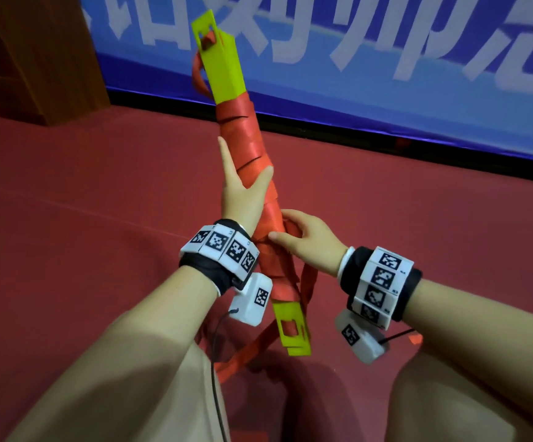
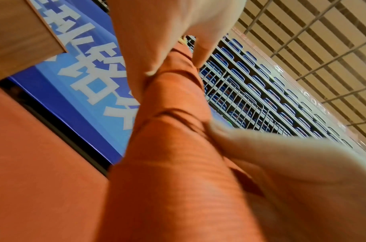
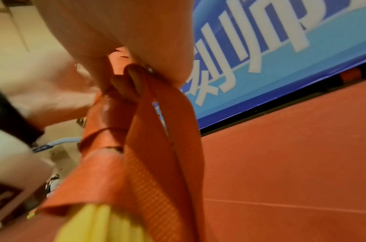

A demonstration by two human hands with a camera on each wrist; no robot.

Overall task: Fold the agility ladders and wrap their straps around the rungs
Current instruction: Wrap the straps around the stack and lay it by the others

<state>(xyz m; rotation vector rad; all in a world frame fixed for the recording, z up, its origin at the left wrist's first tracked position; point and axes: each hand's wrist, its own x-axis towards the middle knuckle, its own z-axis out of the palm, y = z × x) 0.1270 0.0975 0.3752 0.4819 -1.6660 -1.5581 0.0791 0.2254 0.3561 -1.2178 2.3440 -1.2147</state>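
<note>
A stack of yellow-green ladder rungs [image 1: 223,65] is held slanting in front of me, and red strap [image 1: 246,138] is wound round most of its length. My left hand [image 1: 244,193] grips the wrapped middle, thumb on one side and fingers [image 2: 157,32] on the other of the bundle [image 2: 178,163]. Lower down, my right hand [image 1: 306,240] holds the bundle with its fingers curled over it, pinning a strap loop [image 3: 167,131] against the wraps. Loose strap [image 1: 309,282] hangs from there past the bare lower rung ends [image 1: 293,327], which also show in the right wrist view [image 3: 99,226].
Red floor matting [image 1: 99,186] lies all around. A blue banner with white characters [image 1: 386,59] stands along the far edge, a wooden cabinet [image 1: 35,52] at the far left. My knees [image 1: 466,393] are below the hands. Rows of blue seats [image 2: 261,98] rise behind.
</note>
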